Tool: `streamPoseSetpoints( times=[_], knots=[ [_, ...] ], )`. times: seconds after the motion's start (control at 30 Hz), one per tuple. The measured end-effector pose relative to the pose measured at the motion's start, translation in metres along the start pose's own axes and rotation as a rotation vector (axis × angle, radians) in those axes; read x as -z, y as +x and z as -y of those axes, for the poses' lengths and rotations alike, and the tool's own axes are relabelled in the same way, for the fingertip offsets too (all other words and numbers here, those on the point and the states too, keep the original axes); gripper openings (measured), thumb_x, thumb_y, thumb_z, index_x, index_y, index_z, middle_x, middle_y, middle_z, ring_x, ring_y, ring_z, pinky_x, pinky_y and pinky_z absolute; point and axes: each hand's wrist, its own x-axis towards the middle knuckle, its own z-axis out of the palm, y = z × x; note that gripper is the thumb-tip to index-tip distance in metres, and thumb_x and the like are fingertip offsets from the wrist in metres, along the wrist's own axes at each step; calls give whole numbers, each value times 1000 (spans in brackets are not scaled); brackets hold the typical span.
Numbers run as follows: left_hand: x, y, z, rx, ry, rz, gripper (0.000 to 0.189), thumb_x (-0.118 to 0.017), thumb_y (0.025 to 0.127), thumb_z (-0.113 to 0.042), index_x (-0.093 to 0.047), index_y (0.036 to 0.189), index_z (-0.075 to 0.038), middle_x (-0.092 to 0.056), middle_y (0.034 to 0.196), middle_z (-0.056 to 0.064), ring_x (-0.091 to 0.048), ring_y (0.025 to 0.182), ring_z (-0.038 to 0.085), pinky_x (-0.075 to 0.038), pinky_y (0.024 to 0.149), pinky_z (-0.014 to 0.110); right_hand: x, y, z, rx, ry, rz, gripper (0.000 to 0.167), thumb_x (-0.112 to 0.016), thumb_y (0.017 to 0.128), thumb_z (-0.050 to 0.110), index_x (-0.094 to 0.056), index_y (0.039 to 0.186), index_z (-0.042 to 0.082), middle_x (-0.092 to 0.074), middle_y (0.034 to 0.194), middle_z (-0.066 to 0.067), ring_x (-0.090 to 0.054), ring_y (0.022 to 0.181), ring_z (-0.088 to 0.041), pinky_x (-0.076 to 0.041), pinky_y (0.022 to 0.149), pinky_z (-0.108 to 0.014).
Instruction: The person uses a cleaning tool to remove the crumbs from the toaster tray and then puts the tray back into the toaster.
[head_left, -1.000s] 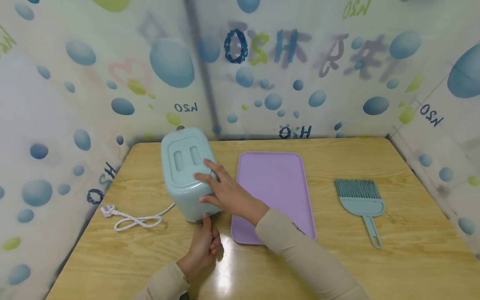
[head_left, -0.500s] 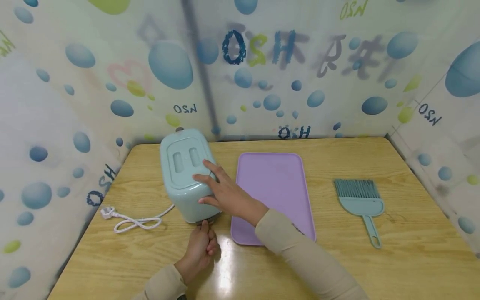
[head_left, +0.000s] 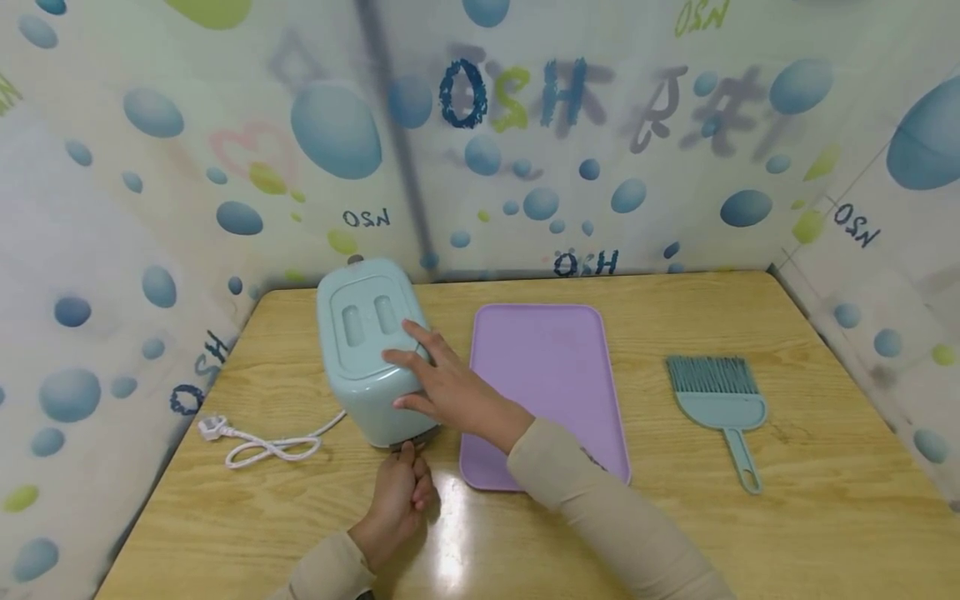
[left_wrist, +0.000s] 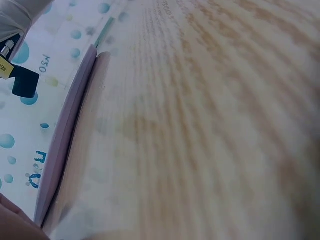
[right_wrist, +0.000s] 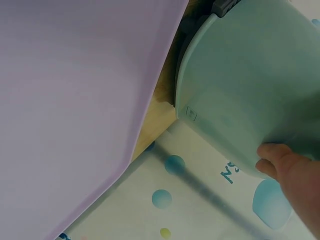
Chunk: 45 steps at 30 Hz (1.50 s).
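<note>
A light-blue toaster [head_left: 375, 375] with a lid bearing two slot-shaped hollows stands at the table's left. My right hand [head_left: 442, 379] rests on its near right corner, fingers spread over the lid and thumb against the near side. In the right wrist view, fingertips of that right hand [right_wrist: 272, 155] touch the toaster's smooth side [right_wrist: 240, 90]. My left hand [head_left: 397, 496], low on the table, pinches a dark tab [head_left: 414, 442] at the toaster's foot, thumb on top and fingers curled. Most of the tab is hidden. Only a bit of the left hand [left_wrist: 15, 222] enters the left wrist view.
A purple tray [head_left: 540, 367] lies right of the toaster, under my right forearm. Farther right lies a blue-green brush with a handle [head_left: 738, 450]. The toaster's white cord and plug [head_left: 273, 446] lie looped at left. A patterned wall [head_left: 480, 200] rises behind the table.
My left hand has drawn slightly toward me from the toaster's foot, and more of the dark tab shows above the thumb. The right hand keeps its place on the toaster.
</note>
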Motion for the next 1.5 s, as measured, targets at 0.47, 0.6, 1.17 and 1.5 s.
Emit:
streamPoseSetpoints(
  times=[0.47, 0.6, 1.17, 1.5],
  knots=[
    [2, -8, 2, -18, 54, -10, 49, -15, 105, -19, -33, 60, -17, -32, 41, -12, -29, 33, -1, -26, 35, 15, 2, 1, 5, -1, -6, 0, 61, -58, 92, 42, -31, 144, 26, -4, 160, -10, -18, 147, -35, -37, 112, -45],
    [2, -9, 3, -18, 45, 8, 50, -16, 106, -20, -33, 59, -18, -31, 43, -12, -29, 34, -1, -26, 35, 15, 3, 1, 4, -18, -10, -8, 61, -58, 92, 42, -31, 144, 27, -3, 161, -8, -20, 147, -34, -41, 110, -44],
    [6, -26, 15, 9, 55, 52, 44, -17, 105, -18, -34, 64, -17, -31, 43, -13, -28, 35, 0, -25, 37, 16, -2, -1, 1, -11, -21, -3, 62, -57, 93, 42, -30, 146, 25, -3, 160, -9, -17, 148, -30, -35, 114, -44],
    [8, -40, 21, 34, 61, 116, 45, -17, 105, -20, -33, 64, -17, -31, 43, -13, -29, 34, -1, -26, 36, 15, -1, -2, 1, -12, -33, -6, 61, -57, 93, 43, -29, 145, 26, -3, 160, -9, -19, 147, -32, -36, 113, -45]
  ],
)
